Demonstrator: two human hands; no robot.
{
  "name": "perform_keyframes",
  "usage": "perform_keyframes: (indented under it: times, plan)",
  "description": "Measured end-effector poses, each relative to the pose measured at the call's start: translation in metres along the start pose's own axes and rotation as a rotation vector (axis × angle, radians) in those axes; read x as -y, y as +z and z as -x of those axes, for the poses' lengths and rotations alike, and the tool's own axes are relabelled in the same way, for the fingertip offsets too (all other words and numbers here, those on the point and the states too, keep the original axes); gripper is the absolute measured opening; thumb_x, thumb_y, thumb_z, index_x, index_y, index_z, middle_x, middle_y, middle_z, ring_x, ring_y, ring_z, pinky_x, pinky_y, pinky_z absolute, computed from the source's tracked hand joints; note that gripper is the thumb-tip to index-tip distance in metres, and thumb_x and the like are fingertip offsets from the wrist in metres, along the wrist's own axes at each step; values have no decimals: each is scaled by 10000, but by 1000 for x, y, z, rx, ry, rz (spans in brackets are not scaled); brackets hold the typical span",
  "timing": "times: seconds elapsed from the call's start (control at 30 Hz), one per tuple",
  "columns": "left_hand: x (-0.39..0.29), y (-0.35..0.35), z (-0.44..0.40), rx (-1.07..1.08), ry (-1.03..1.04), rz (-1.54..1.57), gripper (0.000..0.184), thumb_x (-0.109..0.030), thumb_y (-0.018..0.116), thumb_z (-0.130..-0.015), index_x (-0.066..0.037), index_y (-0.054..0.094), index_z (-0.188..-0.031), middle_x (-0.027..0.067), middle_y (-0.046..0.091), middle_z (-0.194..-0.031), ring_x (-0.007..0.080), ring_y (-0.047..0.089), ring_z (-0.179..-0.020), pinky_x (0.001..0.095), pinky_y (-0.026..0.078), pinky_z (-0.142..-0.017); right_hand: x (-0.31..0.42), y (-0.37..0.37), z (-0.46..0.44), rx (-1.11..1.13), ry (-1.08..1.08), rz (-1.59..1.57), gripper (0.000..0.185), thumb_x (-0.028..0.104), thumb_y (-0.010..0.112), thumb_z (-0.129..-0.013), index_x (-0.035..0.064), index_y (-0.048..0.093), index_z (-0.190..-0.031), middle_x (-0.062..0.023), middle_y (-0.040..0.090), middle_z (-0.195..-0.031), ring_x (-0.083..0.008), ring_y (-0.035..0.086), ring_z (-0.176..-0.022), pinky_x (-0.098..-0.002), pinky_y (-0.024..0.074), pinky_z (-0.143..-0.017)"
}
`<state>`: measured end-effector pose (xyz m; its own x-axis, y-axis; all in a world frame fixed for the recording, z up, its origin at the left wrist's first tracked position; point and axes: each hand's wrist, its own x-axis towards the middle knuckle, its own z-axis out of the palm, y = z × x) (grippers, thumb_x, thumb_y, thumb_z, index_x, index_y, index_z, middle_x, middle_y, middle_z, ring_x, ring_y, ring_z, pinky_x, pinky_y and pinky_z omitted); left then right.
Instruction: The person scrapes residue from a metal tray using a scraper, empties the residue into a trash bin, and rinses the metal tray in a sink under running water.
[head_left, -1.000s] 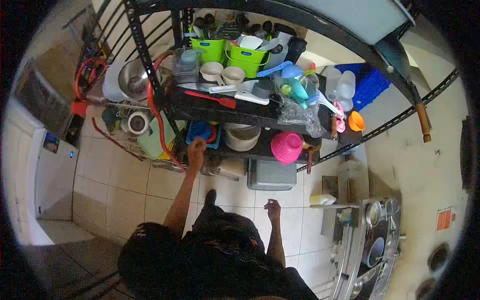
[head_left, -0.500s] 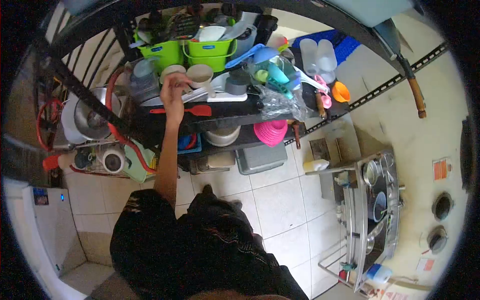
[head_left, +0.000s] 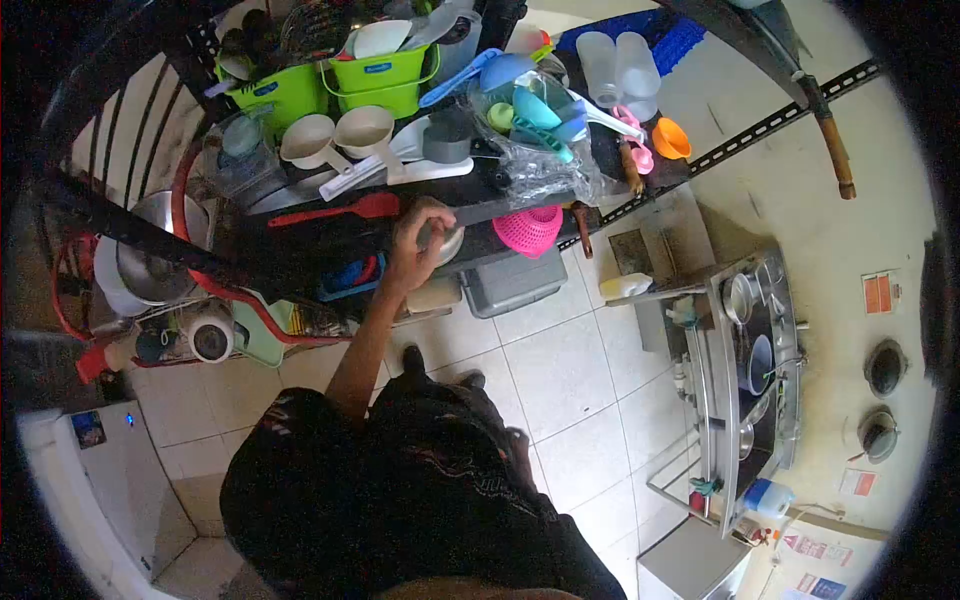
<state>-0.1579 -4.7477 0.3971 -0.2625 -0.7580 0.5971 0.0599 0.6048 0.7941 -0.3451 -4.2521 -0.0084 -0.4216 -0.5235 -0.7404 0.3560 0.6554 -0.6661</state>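
Red spatula [head_left: 345, 210] beside curled left fingers [head_left: 432, 212]

The floor [head_left: 570, 450] is covered with big pale square tiles. On the right, the room is closed in by a cream wall [head_left: 800, 200], where an orange sign [head_left: 882, 294] is stuck. A metal stand [head_left: 722, 400] is placed near it. On the left, a tiny blue light [head_left: 130, 420] is lit on a white box [head_left: 125, 485].

Loose black top [head_left: 300, 510], short wide left sleeve [head_left: 285, 440], small pale marks printed on sleeve near shoulder; thin, faint pale pattern across dark front; left hand [head_left: 412, 250] and forearm bare; shoes [head_left: 413, 361] dark, toes rounded
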Motion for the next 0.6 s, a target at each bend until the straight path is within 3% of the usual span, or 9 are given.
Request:
perform_keyframes:
  times: [0.07, 0.1, 0.17, 0.23, 0.3, 0.33, 0.4, 0.47, 0.6]
  plan:
    - [2, -5, -6, -13, 2, -68, 61, -23, 511, -781, -33, 503, -841, 79, 530, -786, 196, 520, -726, 295, 411, -702, 30, 9, -7, -59, -343, 40, 245, 152, 585, -809, 2, 532, -995, -111, 617, -781, -131, 564, -601, -261, 470, -507]
    - [3, -9, -17, -21, 75, -147, 111, -24, 523, -764, -38, 515, -873, 85, 537, -832, 226, 523, -779, 325, 404, -742, 62, 17, 3, -118, -101, -75, 239, 187, 600, -807, 7, 557, -957, -91, 618, -765, -122, 558, -603, -264, 465, -511]
    - [-5, -14, -49, 9, 185, -332, 210, -48, 563, -730, -53, 536, -938, 88, 539, -937, 268, 502, -903, 373, 375, -823, 75, 16, -8, -122, -366, 254, 202, 220, 599, -809, 23, 595, -855, -53, 605, -704, -103, 527, -554, -265, 426, -471]
    - [-4, -8, -77, 45, 220, -435, 262, -71, 591, -714, -62, 544, -972, 84, 535, -996, 279, 479, -974, 391, 353, -864, 111, 26, -1, -110, -203, 221, 165, 154, 597, -786, 6, 590, -859, -86, 602, -690, -163, 545, -573, -305, 436, -507]
    - [4, 0, -99, 350, 314, -562, 341, -143, 648, -682, -95, 552, -1005, 62, 517, -1050, 249, 434, -1041, 407, 320, -890, 136, 38, -25, -269, -885, 661, 164, 101, 585, -758, -16, 574, -873, -141, 591, -714, -242, 560, -649, -344, 439, -577]
    - [14, 2, -106, 342, 317, -560, 341, -143, 648, -682, -95, 552, -1005, 62, 517, -1050, 249, 434, -1041, 407, 320, -890, 214, 79, 8, -271, -742, 494, 162, 58, 577, -733, -30, 561, -868, -184, 578, -767, -317, 555, -729, -372, 435, -642]
    - [41, 6, -108, 428, 409, -750, 352, -212, 676, -654, -121, 562, -974, 38, 529, -999, 236, 427, -1039, 421, 306, -884, 338, 142, 28, -232, -947, 337, 159, 37, 561, -755, -22, 536, -901, -182, 583, -810, -345, 547, -768, -382, 435, -678]
    - [50, 4, -105, 381, 370, -743, 323, -218, 673, -656, -131, 565, -947, 32, 529, -980, 232, 431, -1027, 425, 304, -875, 443, 186, 36, -414, -1543, 616, 303, 65, 542, -766, 10, 484, -1059, -231, 502, -1039, -403, 475, -945, -436, 388, -824]
    - [49, 9, -105, 233, 221, -768, 214, -178, 646, -673, -155, 573, -873, 25, 540, -919, 237, 467, -962, 426, 319, -846, 583, 239, 53, -613, -1553, 925, 358, 246, 566, -772, 22, 474, -1035, -224, 484, -992, -365, 481, -925, -436, 391, -767]
